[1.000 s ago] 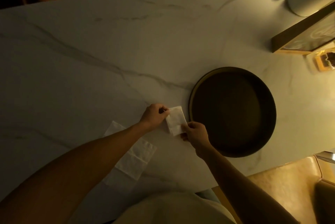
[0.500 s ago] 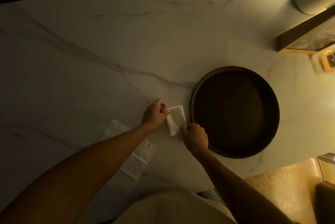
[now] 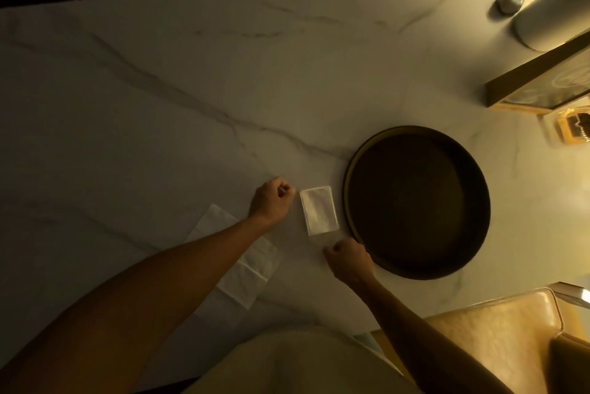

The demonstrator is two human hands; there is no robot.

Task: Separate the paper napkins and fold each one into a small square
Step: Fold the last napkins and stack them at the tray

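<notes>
A small folded white napkin (image 3: 319,210) lies flat on the marble table, just left of a dark round tray (image 3: 415,202). My left hand (image 3: 271,202) rests as a loose fist a little to the napkin's left, not touching it. My right hand (image 3: 348,258) is also curled, just below the napkin's near corner and apart from it. Larger, partly unfolded napkins (image 3: 245,262) lie on the table under my left forearm, partly hidden by it.
A white cylinder (image 3: 555,13) and a small metal cap (image 3: 509,0) stand at the far right corner. A framed box (image 3: 542,84) and a small clear container (image 3: 571,131) sit on the right edge. A tan chair (image 3: 498,339) is at the lower right.
Both hands have let go of the folded napkin and drawn back from it, the left hand to the left, the right hand toward me. The napkin now lies flat alone.
</notes>
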